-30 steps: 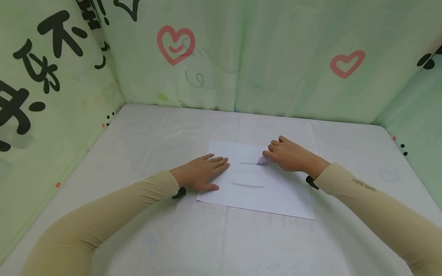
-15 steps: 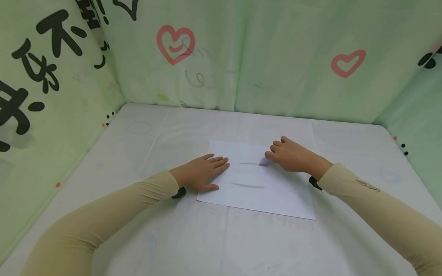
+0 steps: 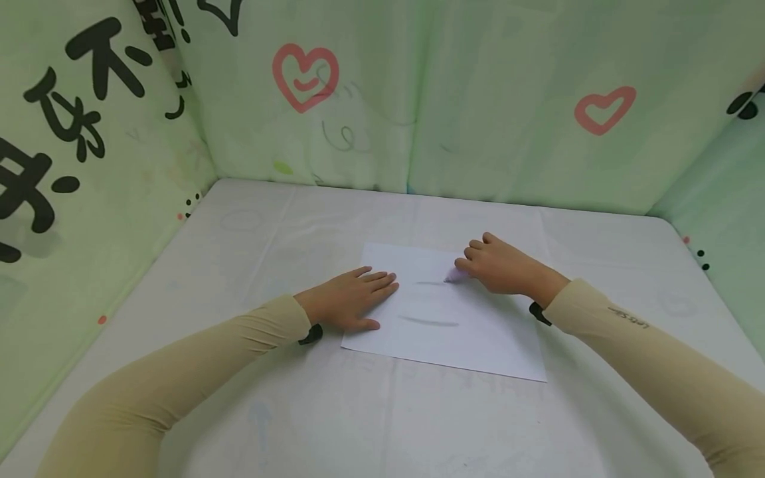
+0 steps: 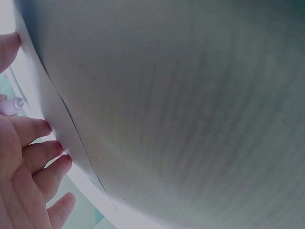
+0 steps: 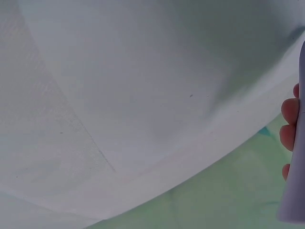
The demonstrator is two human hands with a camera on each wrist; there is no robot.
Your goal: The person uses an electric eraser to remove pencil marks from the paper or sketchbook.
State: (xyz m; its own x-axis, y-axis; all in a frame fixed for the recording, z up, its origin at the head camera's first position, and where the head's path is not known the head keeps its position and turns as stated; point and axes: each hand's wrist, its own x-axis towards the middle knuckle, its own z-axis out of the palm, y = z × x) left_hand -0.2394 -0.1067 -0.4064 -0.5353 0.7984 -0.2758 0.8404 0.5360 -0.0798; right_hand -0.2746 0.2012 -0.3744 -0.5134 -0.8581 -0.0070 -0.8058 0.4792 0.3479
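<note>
A white sheet of paper (image 3: 478, 338) lies on the table with two grey strokes on it, a fainter upper one and a darker lower one. My left hand (image 3: 349, 300) rests flat on its left side, fingers spread. In my right hand (image 3: 505, 269) I grip a thick lilac pen-shaped tool (image 3: 457, 275), its tip at the right end of the upper stroke. The right wrist view shows the tool's smooth body (image 5: 295, 157), flaring at the back end, with fingertips (image 5: 288, 112) curled round it. In the left wrist view, its narrow nozzle-like tip (image 4: 18, 102) appears beyond my left fingers.
A white cloth covers the table (image 3: 299, 411). Green curtains (image 3: 490, 99) with red hearts and black characters close it off at the back and both sides. A dark band (image 3: 540, 314) sits at my right wrist, another (image 3: 311, 334) at my left.
My right hand shifts slightly right with the lilac tool, then back left and a little farther away, keeping near the upper stroke's end. My left hand and the paper stay put.
</note>
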